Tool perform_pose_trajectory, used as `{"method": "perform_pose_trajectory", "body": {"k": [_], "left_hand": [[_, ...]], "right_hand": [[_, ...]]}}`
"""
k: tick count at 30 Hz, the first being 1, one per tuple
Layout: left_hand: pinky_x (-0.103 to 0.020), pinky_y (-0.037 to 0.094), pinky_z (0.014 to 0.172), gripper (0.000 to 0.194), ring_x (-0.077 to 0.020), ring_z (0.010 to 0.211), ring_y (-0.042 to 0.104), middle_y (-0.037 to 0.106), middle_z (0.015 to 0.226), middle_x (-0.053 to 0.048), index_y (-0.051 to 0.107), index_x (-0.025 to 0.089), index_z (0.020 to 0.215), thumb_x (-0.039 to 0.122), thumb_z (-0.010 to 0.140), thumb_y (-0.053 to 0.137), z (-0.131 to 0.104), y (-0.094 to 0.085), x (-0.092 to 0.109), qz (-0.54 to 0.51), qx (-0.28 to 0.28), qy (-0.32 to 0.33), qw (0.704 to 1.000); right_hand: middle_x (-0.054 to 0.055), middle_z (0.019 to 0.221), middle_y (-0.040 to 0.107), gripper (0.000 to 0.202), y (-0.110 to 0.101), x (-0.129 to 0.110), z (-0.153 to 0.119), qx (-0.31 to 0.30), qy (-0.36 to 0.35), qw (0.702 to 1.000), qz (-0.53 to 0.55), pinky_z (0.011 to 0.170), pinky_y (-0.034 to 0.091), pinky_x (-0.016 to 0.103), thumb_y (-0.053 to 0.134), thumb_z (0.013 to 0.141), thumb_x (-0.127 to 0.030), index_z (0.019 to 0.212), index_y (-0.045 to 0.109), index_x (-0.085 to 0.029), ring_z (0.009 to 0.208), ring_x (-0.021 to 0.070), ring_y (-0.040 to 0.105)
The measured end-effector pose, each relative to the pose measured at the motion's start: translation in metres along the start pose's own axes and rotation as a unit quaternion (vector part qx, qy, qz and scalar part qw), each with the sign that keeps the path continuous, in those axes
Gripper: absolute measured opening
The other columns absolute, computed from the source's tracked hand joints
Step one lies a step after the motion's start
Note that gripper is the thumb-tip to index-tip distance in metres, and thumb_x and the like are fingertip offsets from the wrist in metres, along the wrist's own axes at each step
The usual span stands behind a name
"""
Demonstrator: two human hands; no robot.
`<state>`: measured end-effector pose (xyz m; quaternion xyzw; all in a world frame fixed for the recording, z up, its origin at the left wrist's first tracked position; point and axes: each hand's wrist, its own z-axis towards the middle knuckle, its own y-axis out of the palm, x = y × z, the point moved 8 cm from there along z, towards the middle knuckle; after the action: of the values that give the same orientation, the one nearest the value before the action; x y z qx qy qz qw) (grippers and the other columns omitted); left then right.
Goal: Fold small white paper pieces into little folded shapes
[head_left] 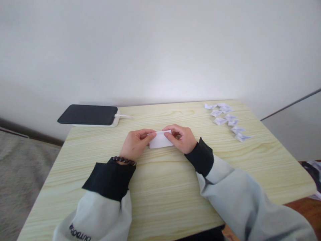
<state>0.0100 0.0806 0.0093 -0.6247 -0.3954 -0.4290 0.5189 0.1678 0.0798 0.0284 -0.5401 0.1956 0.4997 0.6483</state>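
Note:
A small white piece of paper (161,140), rectangular with a straight top edge, is held between both hands over the middle of the table. My left hand (136,142) pinches its upper left corner between thumb and fingers. At the upper right corner, my right hand (182,138) grips the same paper, with the thumb on the near face and the fingers behind. Parts of the fingers behind the paper are hidden. Several folded white paper pieces (220,121) lie in a loose cluster toward the back right of the table.
The pale wood-grain table (160,194) stands against a white wall. At its back left corner a black phone (87,114) rests on a white block, with a white cable (125,116) beside it. Grey carpet shows at the left.

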Motion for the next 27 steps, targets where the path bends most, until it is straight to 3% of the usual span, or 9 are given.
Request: {"method": "perform_pose_trajectory", "body": {"k": [6,11,19,22,27], "left_hand": [[-0.021,0.038,0.047,0.036,-0.0112,0.051,0.051,0.067,0.062,-0.002,0.073,0.014,0.085,0.046,0.074,0.061,-0.007,0.009,0.011,0.075,0.009,0.047,0.996],[-0.020,0.032,0.044,0.032,-0.0096,0.048,0.046,0.063,0.056,0.000,0.073,0.016,0.084,0.044,0.076,0.059,-0.009,0.012,0.016,0.109,0.013,0.073,0.991],[-0.021,0.029,0.042,0.032,-0.0086,0.044,0.041,0.060,0.053,0.001,0.073,0.016,0.082,0.044,0.075,0.060,-0.009,0.011,0.016,0.090,-0.001,0.059,0.994],[-0.021,0.033,0.046,0.033,-0.0101,0.049,0.047,0.064,0.059,-0.001,0.073,0.015,0.082,0.045,0.073,0.061,-0.007,0.005,0.012,0.075,0.008,0.051,0.996],[-0.021,0.031,0.045,0.036,-0.0097,0.049,0.046,0.061,0.056,0.000,0.072,0.014,0.082,0.047,0.070,0.064,-0.004,-0.008,0.005,0.060,0.036,0.034,0.997]], "right_hand": [[0.004,0.078,0.065,0.011,0.002,-0.018,0.000,-0.001,-0.088,0.996,-0.014,0.065,0.045,0.024,0.056,0.081,-0.026,0.079,0.062,-0.018,0.073,0.0126,0.058],[0.002,0.072,0.061,0.009,0.003,-0.015,-0.001,-0.003,-0.072,0.997,-0.031,0.063,0.043,0.023,0.055,0.081,-0.024,0.075,0.058,-0.018,0.068,0.0114,0.055],[0.001,0.071,0.057,0.008,0.009,-0.013,0.000,-0.036,-0.081,0.996,-0.026,0.062,0.040,0.022,0.054,0.080,-0.023,0.075,0.055,-0.017,0.066,0.0101,0.052],[0.000,0.069,0.056,0.008,0.008,-0.009,0.002,-0.039,-0.057,0.997,-0.017,0.058,0.039,0.021,0.054,0.080,-0.023,0.074,0.054,-0.017,0.062,0.0091,0.049],[-0.002,0.063,0.051,0.009,0.005,-0.001,0.004,-0.049,-0.022,0.999,0.001,0.052,0.037,0.020,0.053,0.080,-0.024,0.073,0.053,-0.017,0.055,0.0073,0.045]]}}
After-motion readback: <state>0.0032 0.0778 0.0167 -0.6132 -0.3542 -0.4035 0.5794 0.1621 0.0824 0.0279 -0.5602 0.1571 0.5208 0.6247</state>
